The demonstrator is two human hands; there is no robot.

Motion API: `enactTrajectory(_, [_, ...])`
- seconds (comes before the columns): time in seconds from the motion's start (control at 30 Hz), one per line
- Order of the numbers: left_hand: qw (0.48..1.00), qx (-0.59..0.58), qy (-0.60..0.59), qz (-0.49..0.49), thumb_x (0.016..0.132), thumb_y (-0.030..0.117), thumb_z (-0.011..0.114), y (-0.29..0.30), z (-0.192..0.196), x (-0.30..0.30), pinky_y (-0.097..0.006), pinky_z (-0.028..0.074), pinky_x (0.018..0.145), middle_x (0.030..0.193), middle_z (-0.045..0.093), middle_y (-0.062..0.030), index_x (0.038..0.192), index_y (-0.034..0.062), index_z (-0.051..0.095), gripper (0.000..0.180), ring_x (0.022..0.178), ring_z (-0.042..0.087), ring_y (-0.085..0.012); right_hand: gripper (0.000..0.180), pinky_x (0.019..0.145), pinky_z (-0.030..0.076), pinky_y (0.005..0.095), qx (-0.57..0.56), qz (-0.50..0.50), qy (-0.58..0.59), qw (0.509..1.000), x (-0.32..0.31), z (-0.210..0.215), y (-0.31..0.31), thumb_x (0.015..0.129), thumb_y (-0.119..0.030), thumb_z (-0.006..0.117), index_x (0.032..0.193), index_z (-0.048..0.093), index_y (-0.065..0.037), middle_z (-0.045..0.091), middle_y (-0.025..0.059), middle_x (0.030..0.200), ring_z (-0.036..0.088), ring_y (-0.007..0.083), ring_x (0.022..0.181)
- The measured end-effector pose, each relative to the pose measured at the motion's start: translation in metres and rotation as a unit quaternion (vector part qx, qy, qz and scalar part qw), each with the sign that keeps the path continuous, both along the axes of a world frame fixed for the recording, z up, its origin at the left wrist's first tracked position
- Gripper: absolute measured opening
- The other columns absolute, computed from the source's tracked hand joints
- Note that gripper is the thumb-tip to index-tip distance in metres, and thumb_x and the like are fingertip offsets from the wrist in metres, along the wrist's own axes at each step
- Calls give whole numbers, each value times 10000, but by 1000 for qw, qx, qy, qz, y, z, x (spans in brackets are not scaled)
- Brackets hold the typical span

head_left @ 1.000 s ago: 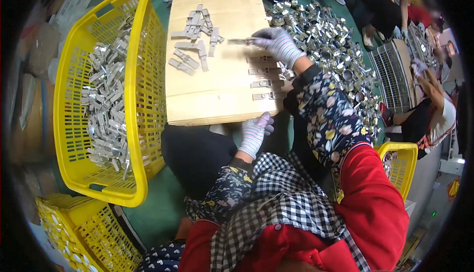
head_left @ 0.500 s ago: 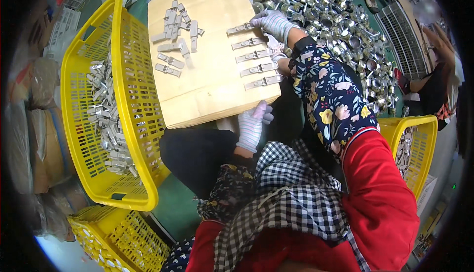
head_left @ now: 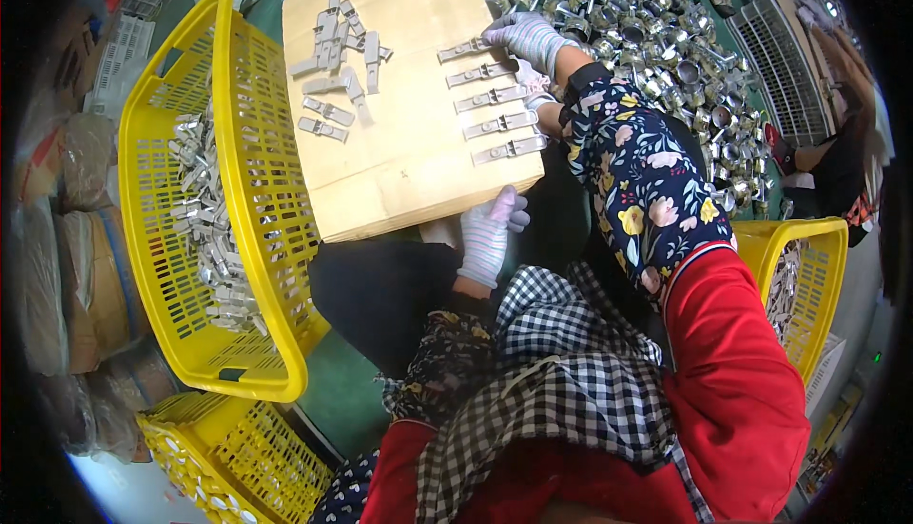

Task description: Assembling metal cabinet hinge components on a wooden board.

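A wooden board [head_left: 404,158] with a layered edge lies tilted in front of me. Along its right edge runs a column of several flat metal clips [head_left: 499,125], spaced apart. My right hand [head_left: 531,41], in a striped glove, is closed at the far end of this column, its fingertips pinching the outer end of the farthest clip [head_left: 463,49]. At the board's near edge is my gloved left hand [head_left: 487,234], thumb up against the edge and fingers curled; what they hold, if anything, is hidden. A loose heap of similar clips [head_left: 333,44] lies on the board's left half.
A yellow basket [head_left: 228,191] of metal clips stands left of the board. Shiny metal cups with stems [head_left: 647,48] are piled beyond it on the right. Another yellow basket [head_left: 827,286] stands at my right, a further yellow one [head_left: 276,448] at lower left. Another person's arm [head_left: 846,77] shows at far right.
The board and both hands shift only very slightly in the picture. My right hand stays at the farthest clip, and my left stays at the near edge.
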State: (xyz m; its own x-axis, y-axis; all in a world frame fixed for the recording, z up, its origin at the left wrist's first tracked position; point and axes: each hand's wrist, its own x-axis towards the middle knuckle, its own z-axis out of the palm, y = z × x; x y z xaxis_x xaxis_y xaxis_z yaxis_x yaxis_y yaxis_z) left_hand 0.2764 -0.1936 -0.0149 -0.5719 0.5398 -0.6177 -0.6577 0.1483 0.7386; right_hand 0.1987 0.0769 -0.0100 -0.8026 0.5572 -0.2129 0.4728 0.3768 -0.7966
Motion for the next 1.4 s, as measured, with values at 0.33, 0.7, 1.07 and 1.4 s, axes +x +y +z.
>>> enactTrajectory(0.33, [999, -26, -1, -47, 810, 265, 583, 1, -1, -3, -208, 441, 511, 740, 597, -92, 848, -26, 581, 294, 574, 557, -125, 346, 789, 435, 309, 29, -15, -9, 999, -1, -1, 0, 695, -325, 595, 928, 639, -73, 617, 128, 933, 580, 261, 867])
enactTrajectory(0.7, [999, 28, 23, -20, 807, 280, 579, 0, -7, 0, -209, 426, 499, 704, 606, -61, 809, -12, 604, 293, 548, 546, -97, 404, 830, 418, 370, 165, -5, -185, 969, 2, 57, -35, 761, -326, 522, 1056, 507, -52, 563, 169, 1034, 543, 294, 962])
enactTrajectory(1.07, [998, 47, -10, -36, 796, 298, 587, 15, -10, 8, -222, 443, 493, 681, 608, -65, 802, -4, 604, 303, 542, 550, -104, 361, 783, 438, 398, 433, 23, -218, 874, -1, 69, -40, 759, -332, 529, 1015, 539, -77, 541, 179, 1005, 540, 310, 932])
enactTrajectory(1.4, [987, 27, 151, -48, 801, 218, 568, 24, -35, 21, -254, 436, 615, 701, 596, -39, 934, 31, 616, 235, 674, 541, -161, 240, 765, 394, 402, 459, 187, 78, 865, -78, 60, -124, 754, -219, 542, 973, 550, -122, 554, 101, 930, 518, 285, 894])
